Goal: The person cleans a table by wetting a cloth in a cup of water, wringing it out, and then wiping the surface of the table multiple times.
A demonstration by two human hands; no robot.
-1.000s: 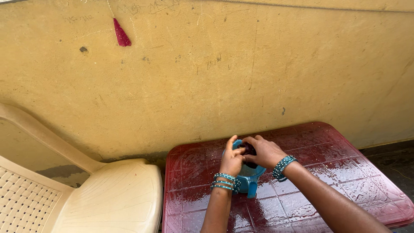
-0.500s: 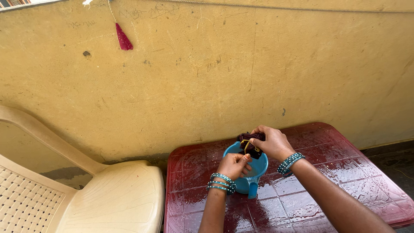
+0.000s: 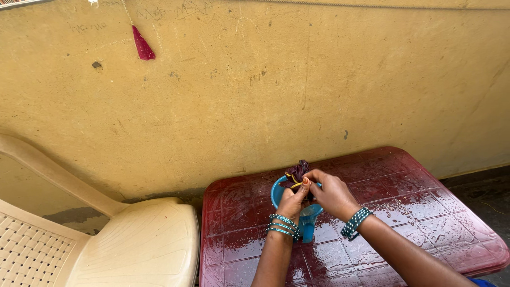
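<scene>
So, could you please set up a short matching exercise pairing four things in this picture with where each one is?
Things:
1. dark maroon cloth
2. blue mug
3. cream plastic chair
4. red tassel

Places:
a. hanging on the yellow wall
b. standing on the wet red table
c. left of the table
d. pinched by the left hand and right hand over the mug

Pairs: 1-d, 2-b, 3-c, 4-a
</scene>
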